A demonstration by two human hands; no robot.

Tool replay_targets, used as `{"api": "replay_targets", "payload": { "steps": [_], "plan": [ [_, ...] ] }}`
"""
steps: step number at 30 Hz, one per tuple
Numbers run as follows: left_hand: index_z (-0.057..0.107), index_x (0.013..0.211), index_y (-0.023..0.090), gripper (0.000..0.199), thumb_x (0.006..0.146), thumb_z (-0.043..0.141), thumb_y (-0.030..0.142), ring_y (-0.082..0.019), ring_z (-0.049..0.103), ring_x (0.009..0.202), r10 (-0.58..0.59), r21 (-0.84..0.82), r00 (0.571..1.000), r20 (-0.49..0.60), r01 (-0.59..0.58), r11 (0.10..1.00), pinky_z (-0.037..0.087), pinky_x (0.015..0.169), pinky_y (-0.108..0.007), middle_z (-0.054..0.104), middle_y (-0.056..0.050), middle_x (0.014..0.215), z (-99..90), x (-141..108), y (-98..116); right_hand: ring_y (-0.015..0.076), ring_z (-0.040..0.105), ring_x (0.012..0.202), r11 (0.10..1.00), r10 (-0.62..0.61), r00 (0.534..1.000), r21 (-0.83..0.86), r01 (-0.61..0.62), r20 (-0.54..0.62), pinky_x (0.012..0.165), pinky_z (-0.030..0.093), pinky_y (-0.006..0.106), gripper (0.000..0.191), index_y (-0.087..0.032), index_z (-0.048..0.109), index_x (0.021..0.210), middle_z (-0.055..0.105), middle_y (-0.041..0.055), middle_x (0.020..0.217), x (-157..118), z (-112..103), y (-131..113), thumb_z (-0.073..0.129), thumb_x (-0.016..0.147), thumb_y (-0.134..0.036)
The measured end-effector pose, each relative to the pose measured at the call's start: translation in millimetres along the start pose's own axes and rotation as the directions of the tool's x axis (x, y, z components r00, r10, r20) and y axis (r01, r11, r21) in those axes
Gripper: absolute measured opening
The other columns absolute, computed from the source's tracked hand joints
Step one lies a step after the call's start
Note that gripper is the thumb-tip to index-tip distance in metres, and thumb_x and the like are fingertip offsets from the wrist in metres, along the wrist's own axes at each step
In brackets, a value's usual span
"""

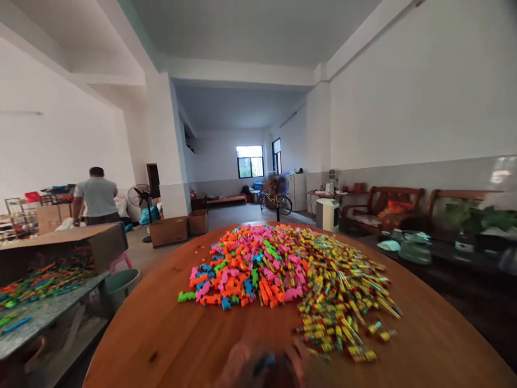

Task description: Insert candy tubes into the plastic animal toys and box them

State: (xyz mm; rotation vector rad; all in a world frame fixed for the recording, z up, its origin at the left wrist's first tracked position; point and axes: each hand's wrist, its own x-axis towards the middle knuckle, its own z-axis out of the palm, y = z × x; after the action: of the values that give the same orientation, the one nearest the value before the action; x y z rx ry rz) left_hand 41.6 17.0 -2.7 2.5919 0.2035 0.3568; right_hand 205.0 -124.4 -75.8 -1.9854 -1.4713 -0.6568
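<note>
At the bottom edge of the round wooden table, my left hand is smeared by motion. Its fingers appear closed on a small blue plastic piece. Close by on the right is my right hand, its fingers curved but too blurred to show a grip. Beyond my hands lies a heap of orange, pink, green and blue plastic pieces. Touching it on the right is a spread pile of thin yellow-wrapped tubes, some with red ends; a few lie loose near my right hand.
To the left, a tipped cardboard box of colourful pieces rests on a grey bench. A green bin stands beside it. A person works further back near a fan. Glass teapot-like vessel and wooden chairs are right.
</note>
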Motion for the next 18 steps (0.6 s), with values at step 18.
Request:
{"api": "replay_targets", "payload": {
  "steps": [18],
  "plan": [
    [0.065, 0.098, 0.017, 0.029, 0.105, 0.044, 0.035, -0.02, 0.054, 0.089, 0.181, 0.162, 0.982, -0.052, -0.171, 0.972, 0.044, 0.081, -0.033, 0.061, -0.007, 0.092, 8.8, 3, -13, 0.0222, 0.059, 0.097, 0.933, -0.034, 0.961, 0.352, -0.068, 0.275, 0.085, 0.049, 0.035, 0.026, -0.013, 0.063, 0.113, 0.061, 0.013, 0.106, 17, -48, -12, 0.044, 0.096, -0.01]
  ]
}}
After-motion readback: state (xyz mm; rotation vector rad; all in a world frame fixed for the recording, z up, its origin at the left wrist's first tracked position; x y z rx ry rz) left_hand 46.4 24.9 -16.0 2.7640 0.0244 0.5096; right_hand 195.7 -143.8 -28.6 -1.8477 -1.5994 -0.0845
